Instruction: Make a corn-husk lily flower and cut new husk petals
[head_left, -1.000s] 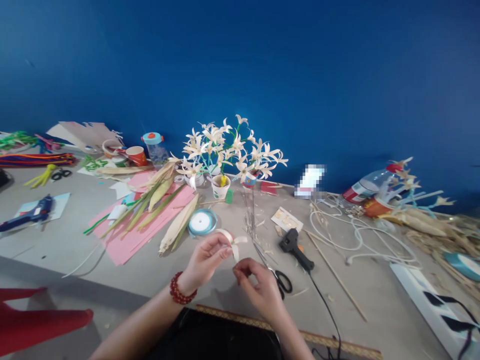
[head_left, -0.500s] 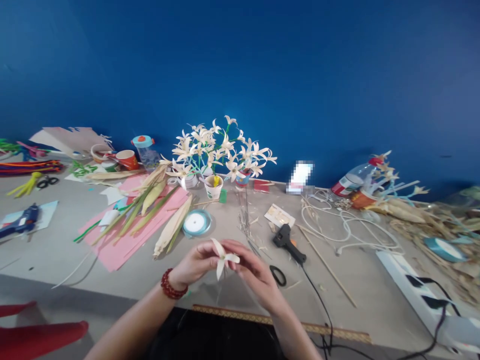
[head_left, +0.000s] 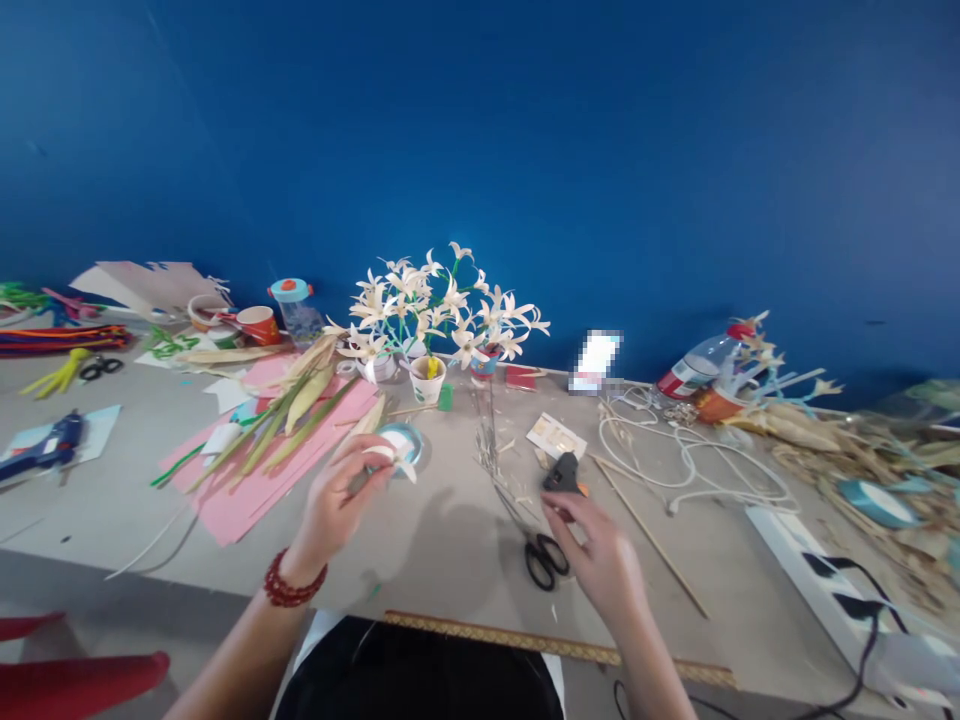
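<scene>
My left hand [head_left: 339,500], with a red bead bracelet on its wrist, is closed on a small cream husk flower [head_left: 396,462] and holds it above the table, just in front of a roll of teal ribbon [head_left: 405,436]. My right hand [head_left: 596,555] is over the black glue gun [head_left: 564,472], its fingers curled at the gun's handle; whether they grip it is not clear. Black-handled scissors [head_left: 541,560] lie just left of that hand.
A bunch of cream husk flowers [head_left: 442,305] stands in cups at the back. Corn husks lie on pink paper [head_left: 247,478] at left, with a blue glue gun [head_left: 41,448] further left. White cord [head_left: 690,465], a wooden stick [head_left: 652,540] and a power strip [head_left: 814,560] lie at right.
My hands were together on the small flower in front of me. They have parted: the left carried the flower up and left, the right let go and moved right to the black glue gun.
</scene>
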